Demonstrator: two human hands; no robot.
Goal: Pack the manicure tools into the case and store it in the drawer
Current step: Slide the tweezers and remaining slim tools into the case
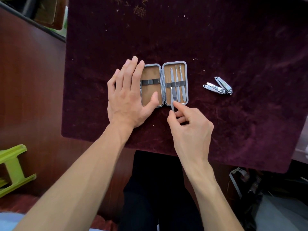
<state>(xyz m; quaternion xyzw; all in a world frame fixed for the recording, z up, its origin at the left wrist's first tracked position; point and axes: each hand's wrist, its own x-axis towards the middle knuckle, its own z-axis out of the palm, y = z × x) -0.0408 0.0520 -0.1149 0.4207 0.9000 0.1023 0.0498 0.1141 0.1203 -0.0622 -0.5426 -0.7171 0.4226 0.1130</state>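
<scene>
Table: you face a dark maroon velvet cloth (216, 39) covering it.
Floor: reddish-brown wood (30, 97) at nine o'clock.
Stool: lime-green plastic (13, 167), eight o'clock.
Light: soft, even.

Dim, soft even light, wide-angle edge warp, slight blur

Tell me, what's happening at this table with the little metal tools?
A person is packing a manicure set. The left hand lies flat on the left half of the open metal-rimmed, tan-lined case, steadying it. The right hand pinches a slim steel nail file and is feeding it under the dark elastic strap in the right half, beside three thin steel tools already tucked there. Two shiny nail clippers lie on the purple velvet cloth, not yet packed.
</scene>
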